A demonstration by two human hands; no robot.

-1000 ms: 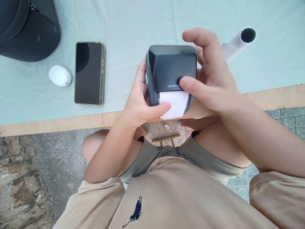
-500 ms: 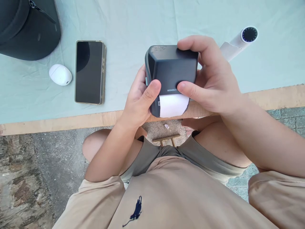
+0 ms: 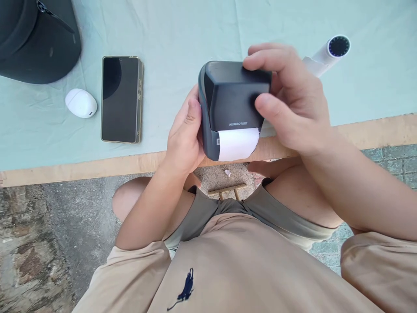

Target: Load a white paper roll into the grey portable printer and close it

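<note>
A dark label printer (image 3: 234,93) marked NIIMBOT is held up over the table's near edge. A strip of white label paper (image 3: 237,143) sticks out from beneath its lid. My left hand (image 3: 185,134) grips the printer's left side, thumb along the edge, the other fingers hidden behind and under it. At the right side is my right hand (image 3: 289,95), slightly blurred, with its fingers apart. Its index fingertip lies at the printer's upper right corner, while the thumb hovers over the right edge, lifted from the lid.
A phone (image 3: 120,100) lies on the pale green cloth (image 3: 182,34), beside a white earbud case (image 3: 81,103). A black zippered case (image 3: 39,43) occupies the far left corner. Beyond my right hand is a white tube-like roll (image 3: 325,56). The table's wooden edge (image 3: 143,164) runs above my knees.
My right thumb has lifted off the lid and moved up and right, uncovering the brand name. My left thumb has slid from the printer's front to its left edge.
</note>
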